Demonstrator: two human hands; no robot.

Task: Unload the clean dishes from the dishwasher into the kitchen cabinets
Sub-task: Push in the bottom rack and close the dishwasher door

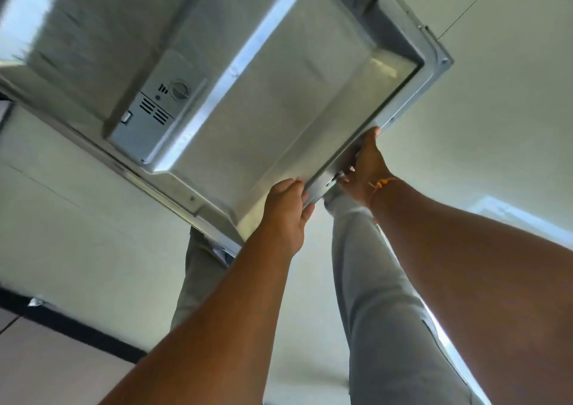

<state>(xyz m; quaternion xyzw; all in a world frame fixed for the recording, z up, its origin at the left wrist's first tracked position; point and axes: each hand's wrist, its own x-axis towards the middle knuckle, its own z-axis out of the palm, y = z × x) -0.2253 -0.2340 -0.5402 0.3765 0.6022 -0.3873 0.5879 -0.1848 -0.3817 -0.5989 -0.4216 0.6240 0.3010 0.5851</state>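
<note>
Floor (pixel 502 119): left hand (pixel 286 215), right hand (pixel 366 169) grip door (pixel 294 94).

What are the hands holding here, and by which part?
Both grip the open dishwasher door by its outer edge: the left hand toward one corner, the right hand beside the latch.

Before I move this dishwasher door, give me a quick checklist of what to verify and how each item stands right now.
1. Left hand grips the door's edge: ok.
2. Right hand grips the same edge: ok.
3. Inner panel of the dishwasher door carries nothing loose: ok.
4. Detergent dispenser lid shut: cannot tell, blurred.
5. Legs out of the door's path: not ok, they stand directly below its edge.
6. Racks and dishes: cannot tell, out of view.
</note>
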